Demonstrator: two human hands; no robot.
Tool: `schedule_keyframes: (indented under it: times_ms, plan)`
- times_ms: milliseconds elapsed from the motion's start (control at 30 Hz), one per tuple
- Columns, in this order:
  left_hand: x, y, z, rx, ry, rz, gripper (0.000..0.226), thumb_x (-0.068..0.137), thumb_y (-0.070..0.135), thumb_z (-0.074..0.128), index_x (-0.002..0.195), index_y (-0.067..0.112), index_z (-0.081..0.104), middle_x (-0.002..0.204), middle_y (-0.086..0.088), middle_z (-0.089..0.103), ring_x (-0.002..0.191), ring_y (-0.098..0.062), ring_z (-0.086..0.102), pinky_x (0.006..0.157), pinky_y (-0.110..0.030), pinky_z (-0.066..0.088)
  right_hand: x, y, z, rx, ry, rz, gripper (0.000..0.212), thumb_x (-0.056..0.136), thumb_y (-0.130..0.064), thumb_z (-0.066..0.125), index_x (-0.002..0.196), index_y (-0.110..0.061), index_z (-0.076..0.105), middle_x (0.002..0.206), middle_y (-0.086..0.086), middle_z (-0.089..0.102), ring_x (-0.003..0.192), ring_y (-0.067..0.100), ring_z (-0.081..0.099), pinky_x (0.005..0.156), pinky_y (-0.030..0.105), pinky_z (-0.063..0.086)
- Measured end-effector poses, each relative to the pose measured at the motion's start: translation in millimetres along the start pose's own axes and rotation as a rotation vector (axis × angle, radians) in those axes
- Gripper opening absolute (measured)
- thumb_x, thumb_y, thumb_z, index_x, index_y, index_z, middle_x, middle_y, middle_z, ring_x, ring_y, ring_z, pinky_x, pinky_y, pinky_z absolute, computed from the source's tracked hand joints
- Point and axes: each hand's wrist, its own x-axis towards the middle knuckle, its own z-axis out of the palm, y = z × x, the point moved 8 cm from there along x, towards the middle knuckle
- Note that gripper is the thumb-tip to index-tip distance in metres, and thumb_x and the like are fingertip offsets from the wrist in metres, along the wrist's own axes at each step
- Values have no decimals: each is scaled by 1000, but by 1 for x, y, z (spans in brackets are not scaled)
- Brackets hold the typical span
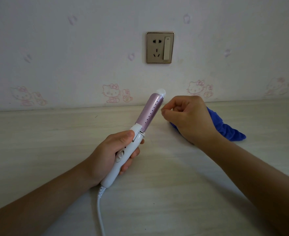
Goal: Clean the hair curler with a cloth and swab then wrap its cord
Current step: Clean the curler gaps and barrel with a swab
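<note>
Grips the hair curler [148, 114] in the left hand [113, 155], fingers wrapped round the white handle, thumb up by the clamp lever. Holds it over the middle of the worktop [55, 133], pink barrel tilted up and away toward the back edge. Trails 1 white cord [99, 210] from the handle's end down toward the near edge. Poises the right hand [189, 118] just beside the barrel's right side, fingers curled, thumb and forefinger pressed together; cannot tell whether these pinch anything, perhaps a thin swab, too small to make out. Shows 1 crumpled blue cloth [228, 132] on the worktop near the back edge, partly hidden behind the right hand. Shows 1 socket [160, 47] on the wall above.
</note>
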Motion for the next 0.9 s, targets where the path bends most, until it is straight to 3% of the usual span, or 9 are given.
schedule_keyframes:
  times_ms: [200,333,500,600,700,900]
  plan:
    - [-1,2,-4,-25,0,-1,54,92,53,47,105,5,69,74,-10,56,41,-15,45,42,-23,38,-3,-9,16,-13,-122,-63,22,90,-7,74,75,-23,72,47,-11,49,42,3,41,45,18,43]
    - [-3,1,-7,-30,11,22,63,84,62,53,107,5,69,74,-10,56,42,-16,45,43,-24,38,-10,-14,31,-2,-211,-89,21,89,-5,74,74,-20,72,46,-10,48,44,6,42,53,33,52]
    - [-2,3,-9,-40,21,42,64,83,61,54,108,4,69,74,-11,56,43,-17,45,43,-26,37,-18,-18,43,-27,-303,-113,14,90,-6,73,81,-17,73,47,-7,48,43,6,42,52,35,51]
    - [-4,4,-9,-40,17,63,63,85,59,52,109,4,70,74,-10,56,42,-16,44,43,-25,37,-23,-23,48,-33,-357,-159,14,90,-7,73,83,-18,72,44,-11,45,40,5,40,49,24,47]
    - [-6,5,-10,-42,12,78,63,87,59,51,109,3,69,73,-11,56,41,-16,43,42,-24,37,-24,-26,50,-23,-361,-178,12,91,-7,72,83,-17,72,45,-11,45,40,6,40,49,20,45]
    - [-5,6,-8,-10,6,74,59,85,58,53,105,5,70,72,-10,56,42,-17,44,42,-23,39,-16,-20,35,21,-254,-130,14,89,-3,71,81,-13,73,49,-5,49,45,8,42,50,37,50]
